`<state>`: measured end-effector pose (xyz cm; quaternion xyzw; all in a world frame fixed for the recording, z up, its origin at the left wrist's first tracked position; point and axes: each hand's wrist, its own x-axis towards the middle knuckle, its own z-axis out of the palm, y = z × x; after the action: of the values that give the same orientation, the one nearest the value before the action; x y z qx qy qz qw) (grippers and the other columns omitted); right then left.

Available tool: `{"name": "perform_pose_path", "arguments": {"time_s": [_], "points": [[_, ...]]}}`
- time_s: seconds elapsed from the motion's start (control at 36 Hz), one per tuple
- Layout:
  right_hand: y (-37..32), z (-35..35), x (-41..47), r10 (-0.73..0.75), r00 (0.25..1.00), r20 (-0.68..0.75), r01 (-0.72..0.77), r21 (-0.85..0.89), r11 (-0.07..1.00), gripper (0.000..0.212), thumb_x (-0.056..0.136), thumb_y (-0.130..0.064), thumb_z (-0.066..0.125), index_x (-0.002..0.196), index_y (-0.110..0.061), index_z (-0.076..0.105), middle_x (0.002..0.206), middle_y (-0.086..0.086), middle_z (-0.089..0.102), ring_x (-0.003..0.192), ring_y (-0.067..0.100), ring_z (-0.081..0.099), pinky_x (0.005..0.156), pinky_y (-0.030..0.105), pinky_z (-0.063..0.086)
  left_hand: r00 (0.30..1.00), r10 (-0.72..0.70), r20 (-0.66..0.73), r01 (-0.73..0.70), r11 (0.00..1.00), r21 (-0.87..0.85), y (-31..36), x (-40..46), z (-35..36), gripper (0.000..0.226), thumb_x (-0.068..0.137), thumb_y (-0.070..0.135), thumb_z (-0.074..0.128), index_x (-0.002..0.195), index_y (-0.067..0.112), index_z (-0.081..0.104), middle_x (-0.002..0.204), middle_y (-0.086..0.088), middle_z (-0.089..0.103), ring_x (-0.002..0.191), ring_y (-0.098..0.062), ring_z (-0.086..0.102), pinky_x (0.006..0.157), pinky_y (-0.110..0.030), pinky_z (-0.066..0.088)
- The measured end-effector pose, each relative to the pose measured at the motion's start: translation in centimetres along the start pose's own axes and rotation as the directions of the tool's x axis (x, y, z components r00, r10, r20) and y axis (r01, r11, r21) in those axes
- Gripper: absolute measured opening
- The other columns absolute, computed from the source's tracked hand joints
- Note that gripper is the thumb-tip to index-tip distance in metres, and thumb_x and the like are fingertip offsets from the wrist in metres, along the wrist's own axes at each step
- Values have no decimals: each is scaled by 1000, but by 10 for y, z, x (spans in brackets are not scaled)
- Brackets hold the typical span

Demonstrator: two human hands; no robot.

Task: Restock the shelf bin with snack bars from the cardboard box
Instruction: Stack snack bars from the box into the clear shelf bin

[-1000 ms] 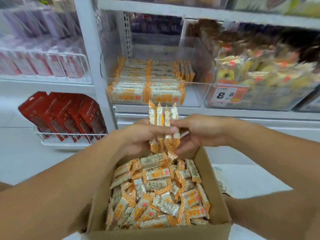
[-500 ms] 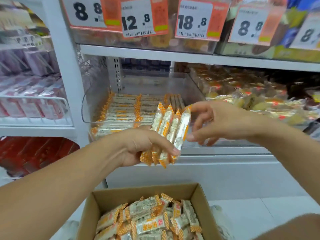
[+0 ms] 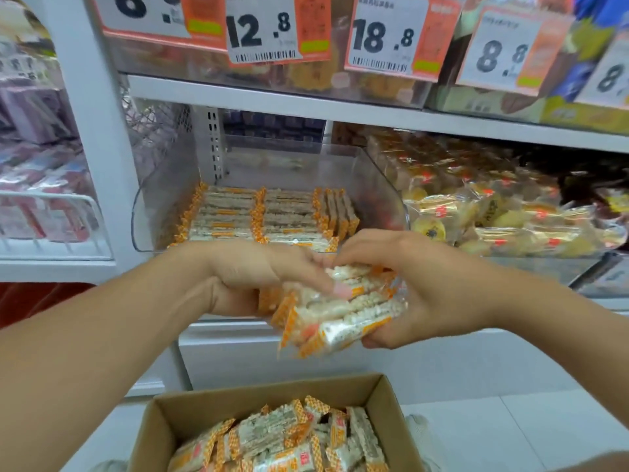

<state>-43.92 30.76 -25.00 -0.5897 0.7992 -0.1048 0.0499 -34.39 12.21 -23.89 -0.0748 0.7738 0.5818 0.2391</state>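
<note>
The snack bars (image 3: 343, 310) were sealed in glossy, clear plastic wrappers with orange checked ends, a rough, grainy pale filling showing through. The shelf bin (image 3: 381, 185) was smooth, transparent plastic with a faint sheen, while the cardboard box (image 3: 218, 408) was matt brown card. The shelf (image 3: 306, 103) looked like smooth white painted metal, and the price tags (image 3: 384, 32) were matt printed paper.

Bright, even store light, soft shadows; wide-angle bending and blur toward the edges.

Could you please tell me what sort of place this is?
Most likely a shop's snack aisle: price tags hang on the shelf edge, clear bins hold wrapped snacks, and a restocking box sits below.
</note>
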Motion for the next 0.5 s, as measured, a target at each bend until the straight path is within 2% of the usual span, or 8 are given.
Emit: {"name": "perform_pose_path", "arguments": {"time_s": [0.06,0.11,0.19,0.22,0.28,0.33,0.39,0.5], "points": [[4,-2,0,62,998,-21,-62,21,998,76,69,-55,85,134,-32,54,123,-18,55,113,0,53,91,17,42,993,19,115,7,974,-227,-8,3,-14,84,43,53,97,116,16,77,130,-8,68,92,-8,74,102,-45,52],[6,-5,-1,154,986,-61,-146,109,983,69,70,-57,83,129,-34,56,116,-23,59,106,-1,57,84,14,46,980,99,173,-22,916,-400,-14,4,-28,80,64,75,72,115,13,76,126,-14,69,110,-30,70,102,-52,52],[7,-8,3,287,943,-168,-214,354,910,54,69,-48,85,116,-29,64,94,-15,69,82,2,66,65,16,51,971,111,-212,-201,858,-473,-18,21,-47,67,96,64,41,120,8,69,112,-15,74,88,-28,75,68,-38,63],[7,-9,6,343,917,-205,-235,419,877,56,69,-48,83,118,-28,66,91,-13,70,78,1,67,63,16,50,918,143,-370,-297,865,-404,-18,26,-50,54,100,56,43,118,11,67,107,-12,76,86,-26,75,67,-36,61],[9,-14,16,461,844,-273,-326,420,847,57,72,-52,82,121,-28,65,93,-13,72,77,0,66,64,18,49,703,321,-635,-360,930,71,-28,38,-59,30,100,44,53,114,21,67,106,-4,75,91,-20,73,77,-36,56],[12,-22,30,536,774,-338,-497,200,844,53,74,-56,78,117,-28,64,97,-9,69,84,12,63,70,29,49,579,589,-564,-127,748,651,-42,45,-68,30,98,43,54,120,26,65,114,1,72,103,-18,67,90,-37,53],[11,-27,49,563,725,-396,-607,17,794,49,76,-59,72,107,-21,64,95,1,65,87,24,59,73,35,47,708,600,-373,29,503,864,-53,48,-68,41,101,47,43,132,24,57,128,-3,65,118,-24,60,98,-43,49],[10,-21,87,564,750,-345,-656,-273,704,44,82,-55,63,103,-17,60,101,8,63,86,31,57,69,33,40,841,427,-333,102,479,872,-64,52,-64,52,102,57,15,96,27,58,100,1,61,102,-26,58,93,-46,49]]}}
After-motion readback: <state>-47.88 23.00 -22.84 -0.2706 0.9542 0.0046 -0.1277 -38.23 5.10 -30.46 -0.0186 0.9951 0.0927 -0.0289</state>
